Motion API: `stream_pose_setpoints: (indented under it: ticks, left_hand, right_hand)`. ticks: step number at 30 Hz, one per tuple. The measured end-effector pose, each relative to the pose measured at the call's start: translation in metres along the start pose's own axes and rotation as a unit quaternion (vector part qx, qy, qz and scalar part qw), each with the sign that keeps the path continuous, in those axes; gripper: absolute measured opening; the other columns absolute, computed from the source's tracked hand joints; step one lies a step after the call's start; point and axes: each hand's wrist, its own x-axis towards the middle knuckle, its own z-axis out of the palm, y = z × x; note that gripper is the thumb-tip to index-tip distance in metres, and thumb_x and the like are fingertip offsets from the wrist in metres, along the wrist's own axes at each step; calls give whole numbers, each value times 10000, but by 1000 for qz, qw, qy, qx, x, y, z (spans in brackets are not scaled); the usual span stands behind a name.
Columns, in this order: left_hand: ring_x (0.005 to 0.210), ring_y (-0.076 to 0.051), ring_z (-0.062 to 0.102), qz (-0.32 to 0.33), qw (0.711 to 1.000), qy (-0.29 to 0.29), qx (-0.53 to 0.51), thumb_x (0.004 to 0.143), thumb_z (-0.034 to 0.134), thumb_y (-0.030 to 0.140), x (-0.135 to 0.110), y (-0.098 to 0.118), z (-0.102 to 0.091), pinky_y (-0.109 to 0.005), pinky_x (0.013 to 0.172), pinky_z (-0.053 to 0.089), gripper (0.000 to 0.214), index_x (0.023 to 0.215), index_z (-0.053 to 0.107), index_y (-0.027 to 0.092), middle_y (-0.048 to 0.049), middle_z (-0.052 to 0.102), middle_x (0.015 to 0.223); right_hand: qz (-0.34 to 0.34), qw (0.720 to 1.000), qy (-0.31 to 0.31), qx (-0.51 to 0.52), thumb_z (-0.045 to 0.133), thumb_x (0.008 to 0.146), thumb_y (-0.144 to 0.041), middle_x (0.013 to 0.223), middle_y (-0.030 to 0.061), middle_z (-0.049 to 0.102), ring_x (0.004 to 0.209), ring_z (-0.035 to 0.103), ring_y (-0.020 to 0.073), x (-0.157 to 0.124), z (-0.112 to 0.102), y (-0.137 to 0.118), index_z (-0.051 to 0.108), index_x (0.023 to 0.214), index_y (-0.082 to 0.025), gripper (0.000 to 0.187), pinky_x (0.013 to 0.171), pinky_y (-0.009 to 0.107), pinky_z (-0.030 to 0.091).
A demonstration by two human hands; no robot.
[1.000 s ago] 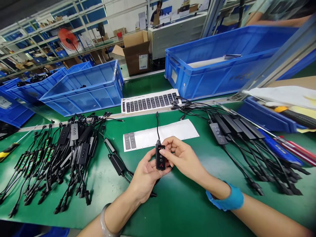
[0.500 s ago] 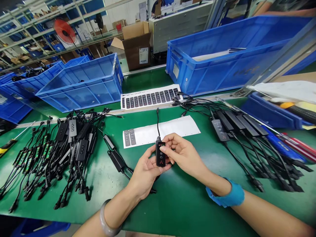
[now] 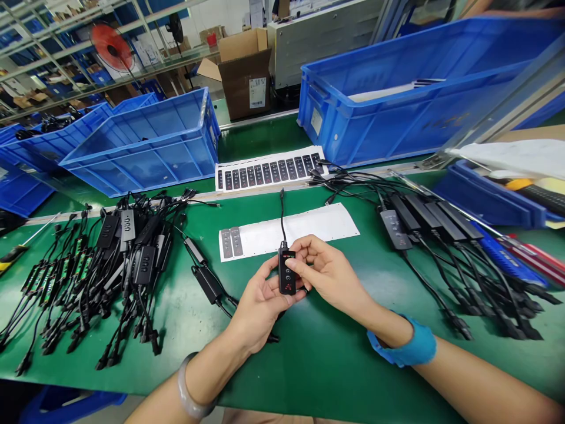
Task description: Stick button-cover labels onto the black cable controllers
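A small black cable controller (image 3: 288, 281) with plus and minus marks is held upright over the green table, its cable pointing away from me. My left hand (image 3: 260, 303) is closed round its left side and lower end. The thumb of my right hand (image 3: 320, 268) presses on the upper part of its face, with the fingers curled behind the right edge. Beyond it lies a white label sheet (image 3: 300, 227) bearing two grey labels (image 3: 232, 242) at its left end. Farther back is a sheet of black labels (image 3: 271, 172). The controller's lower cable is partly hidden under my left hand.
A heap of black controllers and cables (image 3: 128, 253) covers the left side, with bare green circuit boards (image 3: 64, 271). More cabled controllers (image 3: 424, 221) lie at right beside a blue tray (image 3: 489, 194). Blue crates (image 3: 145, 147) and a cardboard box (image 3: 245, 82) stand behind.
The view has shifted slightly. Both hands keep the same hold on the controller, and my right thumb has moved a little on its upper face.
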Motion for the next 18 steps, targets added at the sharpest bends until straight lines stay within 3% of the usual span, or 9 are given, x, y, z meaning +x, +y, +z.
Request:
stream_pose_setpoints:
  ticks: [18]
  left_hand:
    - [1122, -260, 612, 15, 1000, -15, 11, 731, 724, 93, 0, -2, 1, -458, 1038, 421, 604, 1277, 470, 138, -112, 698, 1084]
  right_hand:
    - [-13, 999, 22, -40, 655, 800, -333, 662, -24, 505, 577, 507, 118, -2, 1, 6, 580, 906, -190, 193, 431, 192, 477]
